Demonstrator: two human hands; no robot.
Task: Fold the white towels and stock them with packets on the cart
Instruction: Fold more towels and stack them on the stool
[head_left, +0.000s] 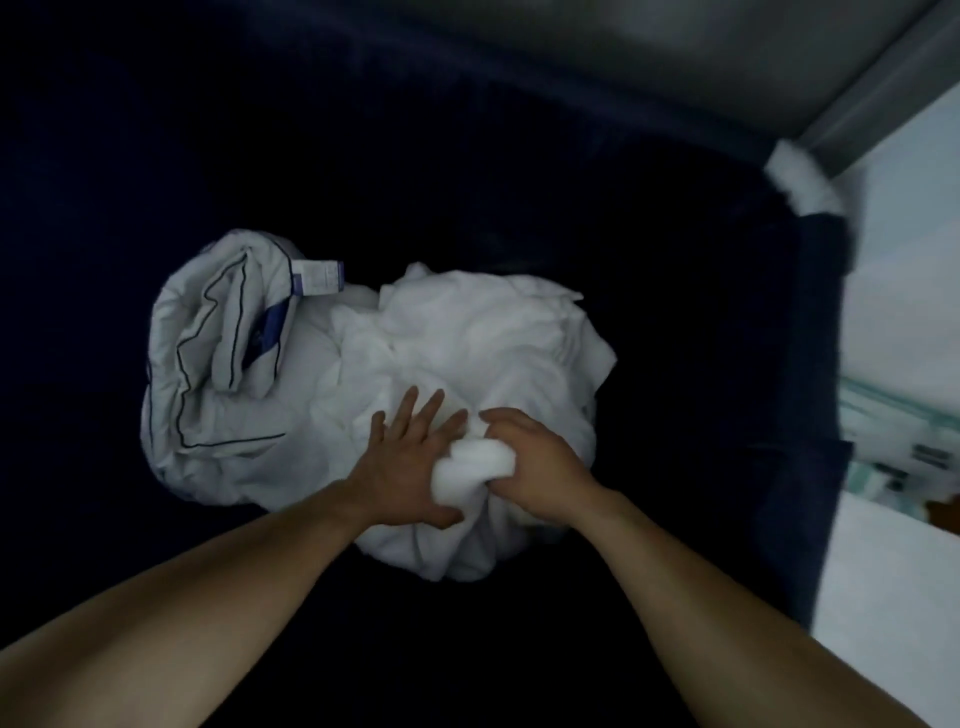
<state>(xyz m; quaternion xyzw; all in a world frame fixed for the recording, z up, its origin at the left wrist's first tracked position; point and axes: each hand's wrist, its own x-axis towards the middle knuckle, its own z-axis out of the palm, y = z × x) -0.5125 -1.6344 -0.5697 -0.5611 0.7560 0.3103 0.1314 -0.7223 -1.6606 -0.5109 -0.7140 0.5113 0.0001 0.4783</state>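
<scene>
2 forearms reach in from the near edge. Left of the left hand lies a piped quilt, limp and crumpled. That hand is spread flat, fingers straight, pressing the white towels heaped on the dark surface right beneath both hands. Right hand is clenched round a bunched fold. Soft, light, floppy stuff, I'd say: better taken by a hem or corner than a wad. Dark room lies open all round; right of the right hand, a pale ledge crowds the edge.
</scene>
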